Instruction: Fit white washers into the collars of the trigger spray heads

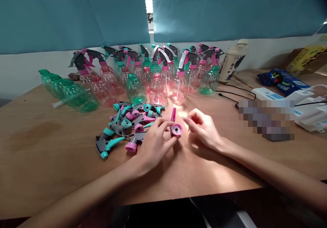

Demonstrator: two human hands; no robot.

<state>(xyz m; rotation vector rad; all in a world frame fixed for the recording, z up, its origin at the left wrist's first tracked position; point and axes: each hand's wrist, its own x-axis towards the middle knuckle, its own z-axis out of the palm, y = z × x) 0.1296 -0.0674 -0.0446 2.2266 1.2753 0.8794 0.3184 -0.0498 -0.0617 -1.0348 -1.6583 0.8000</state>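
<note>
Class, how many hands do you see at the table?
2: the left hand, holding a pink-collared spray head, and the right hand, fingers curled, just to its right. No other hands show.

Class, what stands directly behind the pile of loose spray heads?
Behind the pile stand a green bottle and a pink bottle, both open-necked, with more bottles beyond. Nearer ones partly cover those at the back, so not every base shows.

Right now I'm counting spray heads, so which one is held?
The pink one between the thumb and fingers of the left hand; the others lie in the pile or sit on bottles.
</note>
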